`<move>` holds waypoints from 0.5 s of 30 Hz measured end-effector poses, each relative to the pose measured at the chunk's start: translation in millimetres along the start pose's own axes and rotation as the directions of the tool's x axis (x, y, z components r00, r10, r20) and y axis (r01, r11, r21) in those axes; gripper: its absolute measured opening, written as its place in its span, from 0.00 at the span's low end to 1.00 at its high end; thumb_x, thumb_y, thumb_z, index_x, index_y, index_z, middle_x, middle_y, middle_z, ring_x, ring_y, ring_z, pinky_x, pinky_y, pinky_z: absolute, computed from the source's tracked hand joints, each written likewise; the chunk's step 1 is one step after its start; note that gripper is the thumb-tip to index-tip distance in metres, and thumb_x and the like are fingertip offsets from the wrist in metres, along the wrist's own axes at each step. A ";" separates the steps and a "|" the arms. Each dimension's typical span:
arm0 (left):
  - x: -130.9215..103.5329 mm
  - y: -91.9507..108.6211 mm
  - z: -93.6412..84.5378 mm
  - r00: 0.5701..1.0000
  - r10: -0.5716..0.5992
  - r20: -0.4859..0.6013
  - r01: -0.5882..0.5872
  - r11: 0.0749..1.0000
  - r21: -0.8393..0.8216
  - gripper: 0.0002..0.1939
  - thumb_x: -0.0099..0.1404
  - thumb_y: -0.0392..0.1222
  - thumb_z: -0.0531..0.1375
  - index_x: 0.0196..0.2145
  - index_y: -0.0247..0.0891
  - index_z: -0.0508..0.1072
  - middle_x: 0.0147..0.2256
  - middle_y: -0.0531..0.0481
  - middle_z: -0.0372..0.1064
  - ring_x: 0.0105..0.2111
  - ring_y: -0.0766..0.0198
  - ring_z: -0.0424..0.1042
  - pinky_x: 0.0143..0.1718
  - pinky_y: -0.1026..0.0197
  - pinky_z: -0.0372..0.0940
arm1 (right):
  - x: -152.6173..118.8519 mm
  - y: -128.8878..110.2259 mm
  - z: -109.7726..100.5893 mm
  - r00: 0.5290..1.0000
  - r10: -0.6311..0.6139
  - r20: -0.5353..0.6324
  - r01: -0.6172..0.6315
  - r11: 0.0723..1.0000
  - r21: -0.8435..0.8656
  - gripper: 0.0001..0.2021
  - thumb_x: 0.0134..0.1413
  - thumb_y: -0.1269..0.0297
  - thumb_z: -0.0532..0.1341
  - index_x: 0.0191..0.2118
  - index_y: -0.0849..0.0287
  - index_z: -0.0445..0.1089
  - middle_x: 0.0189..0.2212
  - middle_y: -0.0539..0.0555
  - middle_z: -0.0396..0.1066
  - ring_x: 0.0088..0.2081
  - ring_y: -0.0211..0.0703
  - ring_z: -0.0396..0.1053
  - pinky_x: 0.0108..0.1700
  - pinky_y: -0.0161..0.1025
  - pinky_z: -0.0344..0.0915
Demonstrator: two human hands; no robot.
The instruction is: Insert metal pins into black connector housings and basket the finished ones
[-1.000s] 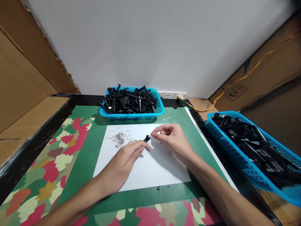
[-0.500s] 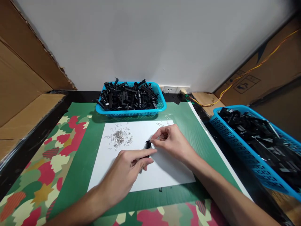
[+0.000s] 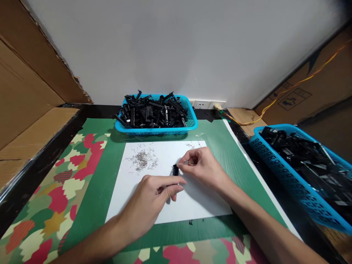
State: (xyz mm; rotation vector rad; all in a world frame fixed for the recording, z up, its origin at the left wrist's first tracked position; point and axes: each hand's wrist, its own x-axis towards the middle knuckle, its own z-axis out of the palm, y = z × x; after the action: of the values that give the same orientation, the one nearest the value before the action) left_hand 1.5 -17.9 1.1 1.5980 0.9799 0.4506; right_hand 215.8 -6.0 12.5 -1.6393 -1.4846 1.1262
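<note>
Nearest, the fingers of our left hand [image 3: 154,196] are closed around a black plastic part [image 3: 175,170] over the middle of the white paper [image 3: 195,201]. Just beyond, we pinch a thin metal piece [image 3: 189,162] in the closed fingers of our right hand [image 3: 206,167], at the part's far end. Small bent wires [image 3: 141,160] lie heaped at far left; farther off, a blue basket [image 3: 156,130] holds black pieces [image 3: 150,113]
</note>
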 end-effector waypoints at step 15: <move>1.0 1.6 -1.5 1.000 0.009 -0.001 -0.009 0.999 -0.038 0.15 0.75 0.53 0.60 0.44 0.46 0.85 0.28 0.52 0.73 0.27 0.63 0.65 0.30 0.60 0.58 | -3.3 2.4 4.6 0.997 -0.075 0.015 0.076 0.991 -0.108 0.09 0.56 0.64 0.67 0.26 0.60 0.76 0.23 0.52 0.75 0.24 0.38 0.66 0.28 0.36 0.60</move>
State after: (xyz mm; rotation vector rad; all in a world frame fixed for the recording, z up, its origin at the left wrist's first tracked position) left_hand 1.5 -16.2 2.8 1.5685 0.9602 0.4734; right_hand 212.7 -9.9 9.0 -1.6369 -1.6260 1.0304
